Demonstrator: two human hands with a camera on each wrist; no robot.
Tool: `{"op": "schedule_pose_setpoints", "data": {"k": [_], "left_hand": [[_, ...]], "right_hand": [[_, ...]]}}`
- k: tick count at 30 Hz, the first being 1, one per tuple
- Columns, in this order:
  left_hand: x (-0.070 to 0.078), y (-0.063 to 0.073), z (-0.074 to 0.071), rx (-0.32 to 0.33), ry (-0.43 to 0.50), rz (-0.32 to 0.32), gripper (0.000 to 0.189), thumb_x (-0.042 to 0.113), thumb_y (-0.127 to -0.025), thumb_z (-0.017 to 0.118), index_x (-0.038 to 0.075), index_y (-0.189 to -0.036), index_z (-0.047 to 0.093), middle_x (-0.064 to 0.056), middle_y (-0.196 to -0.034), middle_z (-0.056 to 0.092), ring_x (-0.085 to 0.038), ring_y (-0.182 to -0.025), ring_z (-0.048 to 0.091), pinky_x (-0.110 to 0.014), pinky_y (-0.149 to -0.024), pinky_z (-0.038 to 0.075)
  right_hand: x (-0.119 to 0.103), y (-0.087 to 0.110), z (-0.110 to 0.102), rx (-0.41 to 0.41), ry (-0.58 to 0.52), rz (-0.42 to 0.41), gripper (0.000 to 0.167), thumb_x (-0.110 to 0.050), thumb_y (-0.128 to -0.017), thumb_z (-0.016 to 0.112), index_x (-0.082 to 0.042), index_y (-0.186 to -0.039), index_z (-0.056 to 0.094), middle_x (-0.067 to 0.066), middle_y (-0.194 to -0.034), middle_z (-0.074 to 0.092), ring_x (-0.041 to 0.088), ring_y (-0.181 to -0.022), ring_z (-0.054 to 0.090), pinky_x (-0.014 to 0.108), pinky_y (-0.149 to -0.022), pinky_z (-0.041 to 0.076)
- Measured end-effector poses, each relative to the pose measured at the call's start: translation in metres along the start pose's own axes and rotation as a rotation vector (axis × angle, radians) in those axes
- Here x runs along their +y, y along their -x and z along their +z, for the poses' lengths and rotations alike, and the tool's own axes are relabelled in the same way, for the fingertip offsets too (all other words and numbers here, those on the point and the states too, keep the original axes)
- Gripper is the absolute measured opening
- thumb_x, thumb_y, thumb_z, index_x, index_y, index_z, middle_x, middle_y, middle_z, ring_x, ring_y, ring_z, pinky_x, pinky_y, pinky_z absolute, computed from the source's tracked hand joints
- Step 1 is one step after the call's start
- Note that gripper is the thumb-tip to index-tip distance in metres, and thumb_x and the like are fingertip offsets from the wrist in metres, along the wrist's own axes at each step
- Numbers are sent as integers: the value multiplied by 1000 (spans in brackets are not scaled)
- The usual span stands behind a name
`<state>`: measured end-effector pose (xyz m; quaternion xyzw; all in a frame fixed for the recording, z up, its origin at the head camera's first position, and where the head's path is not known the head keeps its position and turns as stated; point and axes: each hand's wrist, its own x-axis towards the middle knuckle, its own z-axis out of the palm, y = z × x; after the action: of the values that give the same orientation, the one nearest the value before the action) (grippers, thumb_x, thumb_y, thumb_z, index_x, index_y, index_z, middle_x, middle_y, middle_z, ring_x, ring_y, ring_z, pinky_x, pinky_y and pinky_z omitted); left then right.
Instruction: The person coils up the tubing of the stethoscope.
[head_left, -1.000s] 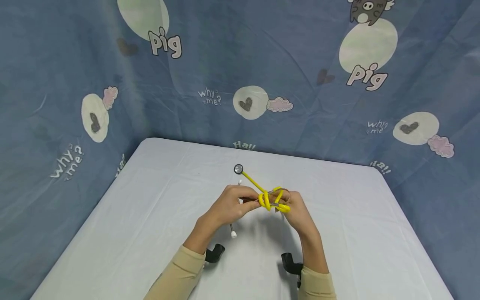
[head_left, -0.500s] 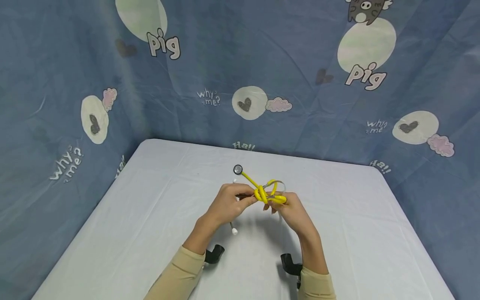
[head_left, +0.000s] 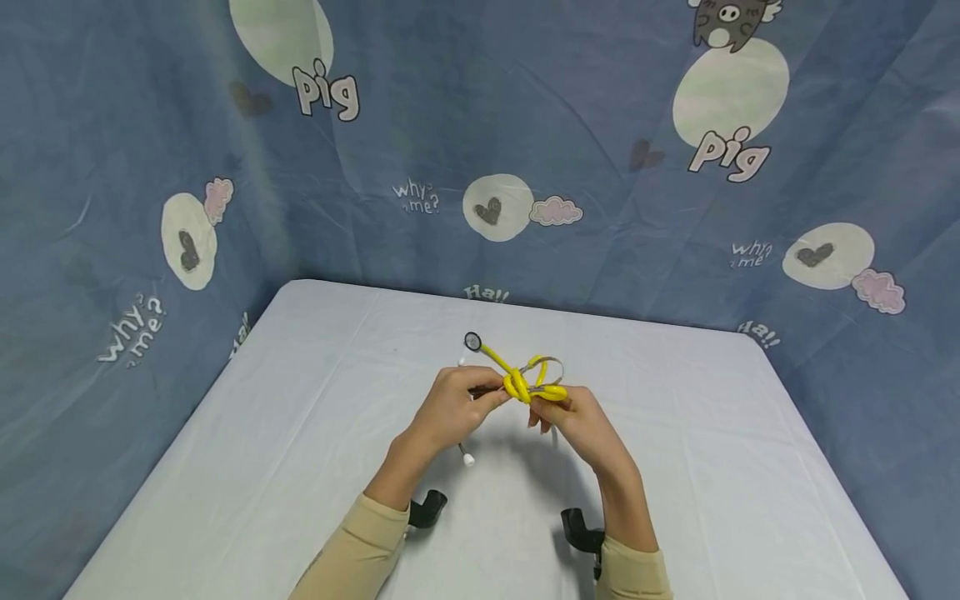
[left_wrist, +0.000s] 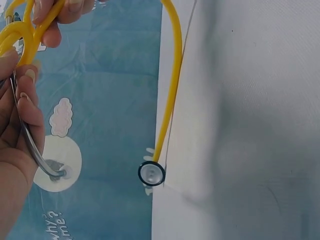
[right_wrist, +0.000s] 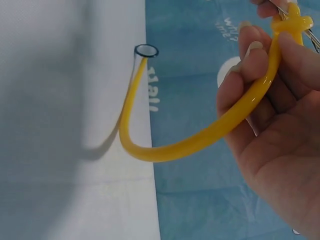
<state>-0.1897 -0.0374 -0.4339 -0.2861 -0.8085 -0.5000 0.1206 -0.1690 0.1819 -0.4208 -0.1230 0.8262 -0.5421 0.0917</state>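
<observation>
Both hands hold up a stethoscope (head_left: 517, 385) over the table. Its yellow tubing is wound into a loop around the metal ear tubes (left_wrist: 31, 142). With thumb and fingers, the left hand (head_left: 448, 408) pinches the ear tubes just left of the loop; one white eartip (head_left: 468, 460) sticks out below that hand. The right hand (head_left: 588, 425) grips the yellow tubing (right_wrist: 200, 142), its thumb right by the loop in the right wrist view. From there the tubing bends round to the round chest piece (left_wrist: 151, 173), which hangs free on the far side.
A white cloth covers the table (head_left: 337, 350). Behind it hangs a blue printed curtain (head_left: 420, 125). A black curved mount (head_left: 429, 508) is at the left wrist, and another black mount (head_left: 581, 531) at the right one.
The looped part of the stethoscope has shifted slightly left and away. The right hand's fingers have moved left and now show below the loop, while the left hand keeps its pinch.
</observation>
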Motion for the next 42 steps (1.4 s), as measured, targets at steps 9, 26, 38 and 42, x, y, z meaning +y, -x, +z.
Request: {"op": "schedule_pose_setpoints", "data": {"k": [9, 26, 38, 42], "left_hand": [[-2, 1, 1, -6, -11, -3, 5, 14, -89, 74, 18, -91, 77, 8, -85, 73, -4, -69, 60, -22, -62, 53], [-3, 1, 0, 49, -87, 5, 4, 16, -91, 72, 18, -91, 76, 7, -85, 71, -6, -67, 55, -22, -59, 49], [-8, 2, 2, 113, -110, -19, 5, 18, -90, 73, 16, -86, 74, 6, -81, 70, -6, -64, 54, -22, -57, 47], [-9, 1, 3, 127, -113, -23, 5, 19, -89, 74, 16, -85, 74, 7, -79, 70, -6, -63, 53, -22, -57, 47]], "right_hand": [[1, 0, 0, -6, -14, -20, 18, -16, -98, 61, -1, -99, 72, 25, -79, 66, 23, -64, 59, 33, -63, 51], [1, -2, 4, -44, -110, 51, 26, -20, -102, 55, 1, -105, 70, 20, -80, 68, 21, -66, 59, 40, -69, 54], [1, -6, 8, 30, -103, 61, 27, -24, -100, 59, -1, -100, 73, 14, -75, 70, 20, -63, 62, 38, -67, 56], [0, -6, 8, 41, -83, 42, 25, -22, -100, 59, -1, -100, 74, 15, -74, 70, 20, -62, 63, 39, -66, 56]]}}
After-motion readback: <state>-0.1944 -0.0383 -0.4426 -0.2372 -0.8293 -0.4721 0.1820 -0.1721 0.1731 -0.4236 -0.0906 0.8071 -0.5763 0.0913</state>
